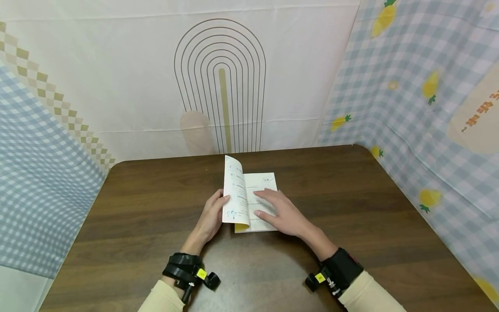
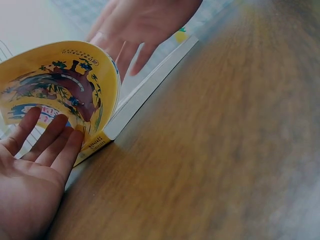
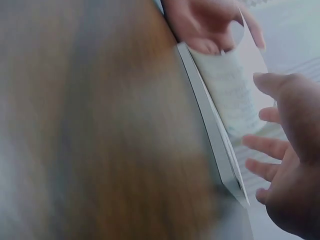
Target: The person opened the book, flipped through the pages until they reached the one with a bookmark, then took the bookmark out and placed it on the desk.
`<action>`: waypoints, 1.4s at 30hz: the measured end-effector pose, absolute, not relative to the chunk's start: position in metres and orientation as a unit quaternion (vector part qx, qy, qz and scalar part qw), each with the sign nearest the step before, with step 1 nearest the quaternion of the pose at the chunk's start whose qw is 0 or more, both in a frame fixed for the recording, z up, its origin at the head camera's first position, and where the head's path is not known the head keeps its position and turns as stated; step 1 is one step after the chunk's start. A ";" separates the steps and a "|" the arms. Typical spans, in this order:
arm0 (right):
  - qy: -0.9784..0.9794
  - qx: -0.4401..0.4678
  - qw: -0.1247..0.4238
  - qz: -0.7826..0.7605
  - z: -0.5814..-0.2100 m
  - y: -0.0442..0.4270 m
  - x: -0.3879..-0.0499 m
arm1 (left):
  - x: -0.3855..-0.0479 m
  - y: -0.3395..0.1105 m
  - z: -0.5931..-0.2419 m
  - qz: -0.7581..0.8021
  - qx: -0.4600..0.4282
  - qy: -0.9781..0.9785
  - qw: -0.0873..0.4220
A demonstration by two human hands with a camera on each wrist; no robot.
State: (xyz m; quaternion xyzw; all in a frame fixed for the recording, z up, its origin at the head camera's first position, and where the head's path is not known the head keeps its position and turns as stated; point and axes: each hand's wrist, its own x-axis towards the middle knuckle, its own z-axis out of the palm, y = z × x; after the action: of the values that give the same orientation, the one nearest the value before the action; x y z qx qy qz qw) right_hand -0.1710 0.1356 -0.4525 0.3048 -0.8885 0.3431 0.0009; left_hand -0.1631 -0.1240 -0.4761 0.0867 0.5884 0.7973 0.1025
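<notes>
A paperback book (image 1: 235, 186) with a yellow illustrated cover (image 2: 75, 85) is spread open on the table, its left pages standing up and curving. My left hand (image 1: 209, 217) holds that raised side, thumb at the page edge and fingers against the outside of the cover. Over the right-hand page, my right hand (image 1: 281, 213) has its fingers extended and thumb spread. In the right wrist view, its fingers are apart from one another with nothing gripped; whether the fingertips touch the paper is hard to tell. Print and small blue drawings show on the pages.
A dark wooden table (image 1: 156, 190) lies beneath the book. Behind it hangs a white cloth (image 1: 128, 73) with an arch pattern. Blue checked cloths hang at the left (image 1: 43, 173) and right (image 1: 393, 99). Both wrists wear black straps with small cameras.
</notes>
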 end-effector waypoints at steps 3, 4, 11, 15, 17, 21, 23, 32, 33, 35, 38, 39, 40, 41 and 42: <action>-0.904 0.276 0.016 0.326 -0.453 0.143 -0.176 | -0.163 -0.124 -0.476 0.797 0.088 0.588 0.103; -0.908 0.266 0.019 0.322 -0.453 0.145 -0.178 | -0.163 -0.124 -0.476 0.797 0.089 0.588 0.103; -0.921 0.219 0.005 0.322 -0.455 0.156 -0.184 | -0.164 -0.123 -0.474 0.799 0.092 0.585 0.103; -0.925 0.208 -0.009 0.317 -0.458 0.158 -0.185 | -0.164 -0.124 -0.475 0.796 0.092 0.588 0.105; -0.927 0.203 -0.014 0.314 -0.460 0.159 -0.186 | -0.165 -0.124 -0.476 0.796 0.092 0.589 0.105; -0.932 0.198 -0.024 0.303 -0.462 0.159 -0.187 | -0.164 -0.124 -0.475 0.797 0.088 0.589 0.103; -0.934 0.197 -0.028 0.295 -0.462 0.159 -0.187 | -0.164 -0.124 -0.475 0.798 0.087 0.588 0.102; -0.943 0.196 -0.038 0.266 -0.464 0.158 -0.186 | -0.163 -0.124 -0.477 0.799 0.088 0.586 0.101; -0.943 0.197 -0.039 0.265 -0.464 0.158 -0.186 | -0.163 -0.123 -0.477 0.800 0.087 0.586 0.101; -0.943 0.199 -0.042 0.264 -0.465 0.158 -0.186 | -0.163 -0.123 -0.477 0.799 0.087 0.586 0.102; -0.943 0.203 -0.045 0.261 -0.465 0.159 -0.186 | -0.164 -0.123 -0.477 0.797 0.087 0.588 0.104; -0.942 0.203 -0.046 0.263 -0.465 0.159 -0.186 | -0.164 -0.123 -0.477 0.797 0.088 0.588 0.104; -0.942 0.204 -0.047 0.263 -0.465 0.160 -0.186 | -0.164 -0.123 -0.477 0.796 0.089 0.589 0.104; -0.941 0.204 -0.048 0.264 -0.465 0.160 -0.186 | -0.163 -0.123 -0.477 0.796 0.090 0.589 0.103; -0.941 0.205 -0.049 0.266 -0.465 0.160 -0.186 | -0.163 -0.123 -0.477 0.796 0.091 0.590 0.102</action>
State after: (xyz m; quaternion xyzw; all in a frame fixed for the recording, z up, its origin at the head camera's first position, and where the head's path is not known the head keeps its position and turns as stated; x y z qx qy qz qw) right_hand -0.1857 0.1602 -0.4651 0.2052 -0.9407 0.2657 -0.0487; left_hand -0.1631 -0.1232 -0.4770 0.0906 0.5897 0.7960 0.1020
